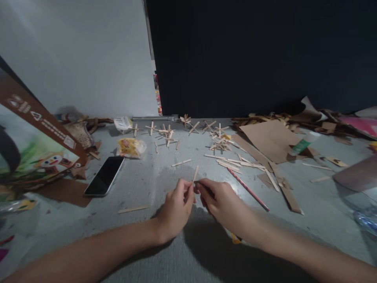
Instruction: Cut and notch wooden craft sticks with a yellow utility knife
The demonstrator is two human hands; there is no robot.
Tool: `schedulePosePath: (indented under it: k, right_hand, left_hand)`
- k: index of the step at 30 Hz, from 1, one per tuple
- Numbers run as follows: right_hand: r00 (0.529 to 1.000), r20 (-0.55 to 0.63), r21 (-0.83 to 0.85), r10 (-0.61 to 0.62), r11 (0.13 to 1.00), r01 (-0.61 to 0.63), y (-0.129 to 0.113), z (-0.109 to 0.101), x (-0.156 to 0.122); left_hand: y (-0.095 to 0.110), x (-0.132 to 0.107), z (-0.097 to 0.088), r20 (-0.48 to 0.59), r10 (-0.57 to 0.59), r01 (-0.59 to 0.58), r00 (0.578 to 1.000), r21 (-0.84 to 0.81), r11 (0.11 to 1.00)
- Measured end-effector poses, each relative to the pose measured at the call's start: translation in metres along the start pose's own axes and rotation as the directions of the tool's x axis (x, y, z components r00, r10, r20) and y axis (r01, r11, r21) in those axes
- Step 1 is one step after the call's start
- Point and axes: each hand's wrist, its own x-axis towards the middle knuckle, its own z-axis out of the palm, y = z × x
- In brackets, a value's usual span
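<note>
My left hand [178, 207] is closed in a pinch on a wooden craft stick [195, 173], which points up and away from me. Close against its fingertips, my right hand [219, 196] is also closed. Something dark and thin shows between the right fingers; its kind is hidden. A yellow and black end [235, 238] pokes out below the right wrist, and I cannot tell whether it belongs to the held thing. One loose craft stick [181, 162] lies just beyond the hands, another stick [133, 209] to the left.
Crossed sticks [169, 135] and a stick pile [220, 143] lie toward the back. Right of my hands are a red pencil [249, 190], cardboard [269, 139] and a glue stick [304, 143]. Leftward are a phone [105, 176], a yellow packet [131, 148] and a printed box [44, 137].
</note>
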Motion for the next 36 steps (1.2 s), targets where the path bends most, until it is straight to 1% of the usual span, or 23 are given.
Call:
schedulePosePath:
  k: [3,6,11,14,18,22,30,36]
  right_hand:
    - [1.0,0.009,0.05,0.003,0.999,-0.004,0.0001,0.0004,0.0006]
    - [1.0,0.013,0.093,0.011,0.996,-0.012,0.0001,0.0003,0.0008]
    - [1.0,0.006,0.103,0.011,0.995,-0.011,0.0008,0.0002,0.0013]
    - [1.0,0.014,0.11,0.006,0.994,-0.008,0.0013,0.0008,0.0019]
    - [1.0,0.01,0.127,0.005,0.992,-0.006,0.0016,0.0027,0.0025]
    - [1.0,0.012,0.128,0.01,0.992,-0.012,0.002,0.0038,0.0021]
    - [0.992,0.06,0.167,0.107,0.979,-0.116,0.0059,0.0047,0.0014]
    - [0.994,0.035,0.154,0.099,0.983,-0.103,0.0041,0.0058,0.0001]
  left_hand:
    - [0.0006,0.0011,0.0001,-0.002,-0.023,0.023,1.0,-0.025,0.999]
    - [0.0025,0.0028,-0.0003,0.02,-0.075,0.077,0.997,-0.101,0.992]
    - [0.0027,0.0049,-0.0006,0.069,-0.13,0.142,0.989,-0.216,0.966]
    - [0.0005,0.0063,-0.0002,0.074,-0.17,0.183,0.983,-0.262,0.948]
    - [-0.0019,0.0086,0.0007,0.073,-0.212,0.224,0.974,-0.274,0.935]
    - [-0.0029,0.0092,0.0017,0.098,-0.224,0.243,0.97,-0.285,0.927]
    - [-0.0034,0.0095,0.0008,0.126,-0.233,0.261,0.964,-0.296,0.919]
    - [0.0007,0.0098,0.0027,0.123,-0.258,0.285,0.958,-0.322,0.903]
